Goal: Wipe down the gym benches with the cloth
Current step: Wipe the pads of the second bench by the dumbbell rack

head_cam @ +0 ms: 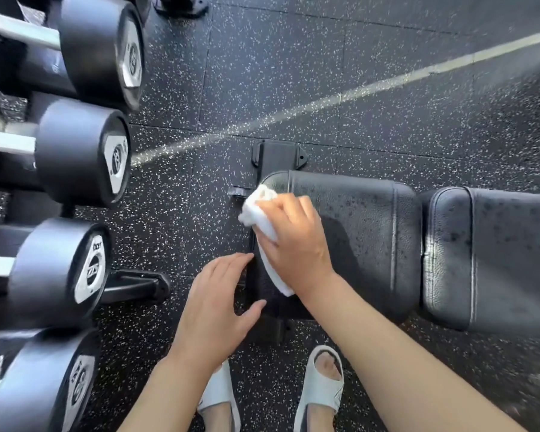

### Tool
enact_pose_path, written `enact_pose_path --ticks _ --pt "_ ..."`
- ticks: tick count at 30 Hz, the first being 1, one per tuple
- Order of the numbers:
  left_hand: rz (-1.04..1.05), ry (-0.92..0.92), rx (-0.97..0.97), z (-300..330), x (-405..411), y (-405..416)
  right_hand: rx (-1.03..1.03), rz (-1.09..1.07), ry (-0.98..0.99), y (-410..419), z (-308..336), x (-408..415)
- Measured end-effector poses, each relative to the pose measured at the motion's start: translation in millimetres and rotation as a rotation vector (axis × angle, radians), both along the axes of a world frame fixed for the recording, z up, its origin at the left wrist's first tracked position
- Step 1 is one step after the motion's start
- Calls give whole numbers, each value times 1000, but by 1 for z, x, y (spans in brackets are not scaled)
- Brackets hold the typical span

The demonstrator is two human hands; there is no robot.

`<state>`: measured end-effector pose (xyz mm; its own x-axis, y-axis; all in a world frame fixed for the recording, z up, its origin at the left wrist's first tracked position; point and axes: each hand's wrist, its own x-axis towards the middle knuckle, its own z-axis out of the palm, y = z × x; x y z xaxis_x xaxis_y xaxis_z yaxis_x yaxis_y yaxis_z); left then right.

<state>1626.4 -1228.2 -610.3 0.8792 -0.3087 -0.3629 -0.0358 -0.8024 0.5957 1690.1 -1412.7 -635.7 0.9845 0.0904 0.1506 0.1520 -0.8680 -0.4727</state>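
A black padded gym bench [371, 232] runs from the middle of the view to the right edge, in two cushions with a gap between them. My right hand [293, 241] presses a white cloth [261, 210] onto the left end of the near cushion, fingers curled over the cloth. My left hand [215, 304] hovers beside the bench's left end with fingers straight and relaxed, holding nothing. Dark wet spots speckle both cushions.
A rack of black dumbbells [75, 160] fills the left side, close to the bench end. The bench's metal foot [278, 155] sticks out beyond the cushion. Speckled rubber floor [293, 73] with a pale line lies beyond. My feet in white sandals [321, 388] stand below.
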Motion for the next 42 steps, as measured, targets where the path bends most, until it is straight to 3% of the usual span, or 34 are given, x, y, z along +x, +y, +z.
enact_pose_path --ticks 5,8,10,13,17,19,25,29,33,37,42 --pt "25 10 -50 -8 -15 10 4 81 28 -3 4 -91" --pt "47 1 -82 -10 -16 10 -61 178 7 -9 8 -97" --pt "49 -21 -91 -11 -16 10 -68 217 -46 -15 5 -65" --pt "65 -25 -104 -13 -20 9 -202 94 -158 -16 -5 19" --pt "99 -19 -101 -15 -23 11 -206 -83 -96 -7 -7 86" --pt "103 -24 -88 -17 -26 12 -259 -21 -50 2 -5 61" --pt "220 42 -177 -18 -38 8 -100 232 1 4 4 -99" --pt "273 73 -196 -20 -40 3 -164 400 -65 -12 2 -89" --pt "280 68 -143 -21 -42 0 -175 153 -159 -13 -7 11" --pt "285 71 -133 -20 -44 -2 -190 -24 -115 1 -1 84" --pt "274 91 -127 -20 -42 1 -137 10 -97 10 -2 -6"
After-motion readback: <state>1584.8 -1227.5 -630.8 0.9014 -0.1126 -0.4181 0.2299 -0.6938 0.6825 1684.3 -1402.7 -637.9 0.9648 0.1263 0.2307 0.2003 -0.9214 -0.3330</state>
